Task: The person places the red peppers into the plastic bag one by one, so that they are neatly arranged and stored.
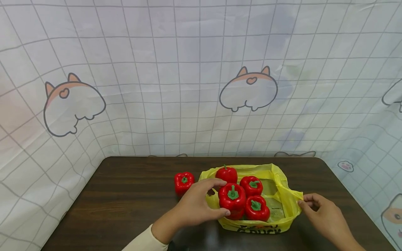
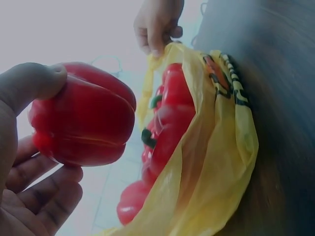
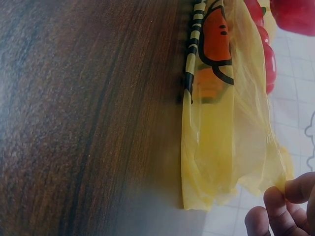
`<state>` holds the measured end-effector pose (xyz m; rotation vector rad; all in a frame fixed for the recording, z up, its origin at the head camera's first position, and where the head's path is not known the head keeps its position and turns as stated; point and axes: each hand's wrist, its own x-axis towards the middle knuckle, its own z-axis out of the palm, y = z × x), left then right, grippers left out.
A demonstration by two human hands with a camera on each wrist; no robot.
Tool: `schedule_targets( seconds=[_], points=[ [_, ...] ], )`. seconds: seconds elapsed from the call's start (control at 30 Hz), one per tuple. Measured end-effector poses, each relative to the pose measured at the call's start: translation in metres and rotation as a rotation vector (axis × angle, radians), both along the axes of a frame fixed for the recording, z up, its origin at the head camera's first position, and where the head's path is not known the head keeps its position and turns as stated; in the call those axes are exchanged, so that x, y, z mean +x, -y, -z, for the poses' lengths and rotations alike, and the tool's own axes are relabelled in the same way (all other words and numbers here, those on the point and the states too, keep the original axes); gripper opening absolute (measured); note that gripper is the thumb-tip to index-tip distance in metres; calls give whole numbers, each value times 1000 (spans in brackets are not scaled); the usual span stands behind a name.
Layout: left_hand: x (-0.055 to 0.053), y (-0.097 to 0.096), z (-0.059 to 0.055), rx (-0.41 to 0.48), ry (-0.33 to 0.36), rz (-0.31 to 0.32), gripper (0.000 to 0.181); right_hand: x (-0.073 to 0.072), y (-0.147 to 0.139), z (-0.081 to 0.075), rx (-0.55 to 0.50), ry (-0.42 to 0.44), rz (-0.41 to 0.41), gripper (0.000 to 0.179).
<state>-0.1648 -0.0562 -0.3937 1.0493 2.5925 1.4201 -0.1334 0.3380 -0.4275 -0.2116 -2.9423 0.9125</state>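
Note:
My left hand grips a red bell pepper with a green stem, held above the left part of a yellow plastic bag. In the left wrist view that pepper sits between thumb and fingers, apart from the bag. My right hand pinches the bag's right edge between thumb and fingers, seen closely in the right wrist view at the bag's rim. Inside the open bag lie several red peppers, among them one at the front and one at the back left.
Another red pepper stands on the dark wooden table, left of the bag and just beyond my left hand. A white grid-patterned cloth with cartoon animals hangs behind the table and along its sides.

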Motion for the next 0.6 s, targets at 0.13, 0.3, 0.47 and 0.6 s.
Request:
schedule_targets(
  seconds=[0.13,0.3,0.47,0.6],
  points=[
    [-3,-11,0,1,-3,8,64,0,0,1,-3,5,-6,48],
    [-6,-23,0,-25,-1,6,65,-1,-1,0,-7,2,-16,49],
    [-8,-34,0,-50,2,5,65,-2,-1,0,1,0,-16,48],
    [-11,-43,2,-25,28,32,65,-3,0,1,8,1,-13,48]
  ],
)
